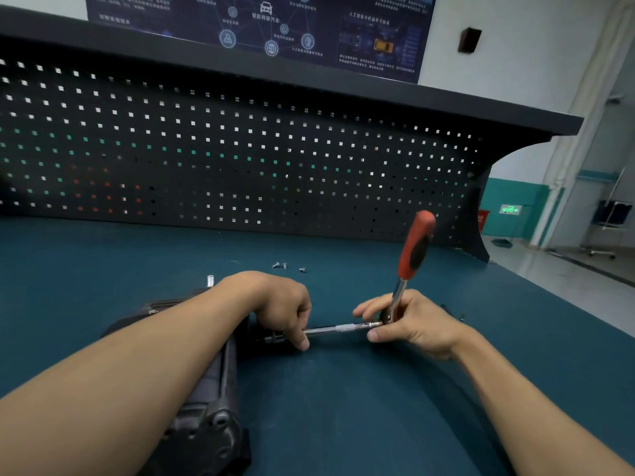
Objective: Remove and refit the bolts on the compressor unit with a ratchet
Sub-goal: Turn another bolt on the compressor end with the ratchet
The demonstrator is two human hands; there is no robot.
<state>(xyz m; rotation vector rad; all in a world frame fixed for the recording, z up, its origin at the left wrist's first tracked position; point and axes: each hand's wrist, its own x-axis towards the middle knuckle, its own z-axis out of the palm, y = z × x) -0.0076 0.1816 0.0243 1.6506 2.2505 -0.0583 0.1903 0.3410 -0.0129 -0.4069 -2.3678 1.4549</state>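
The compressor unit, a dark grey ribbed casting, lies on its side on the blue-green bench mat, its length running away from the person and partly hidden beneath the left forearm. At the compressor's far end the left hand is curled, with its thumb and fingertips pinching the near end of a slim steel extension bar just where the bar meets the casting; the socket and the bolt head there are hidden by the fingers. The bar runs level, out to the right of the compressor, to the head of the ratchet. The right hand wraps closely round that head and the lower chrome shank, thumb underneath, while the red and black handle stands up and leans slightly away from the compressor. Beyond the compressor's far end a few loose bolts lie on the mat, and a small silver cylinder stands upright just beside the casting. Farther beyond stands a dark pegboard.
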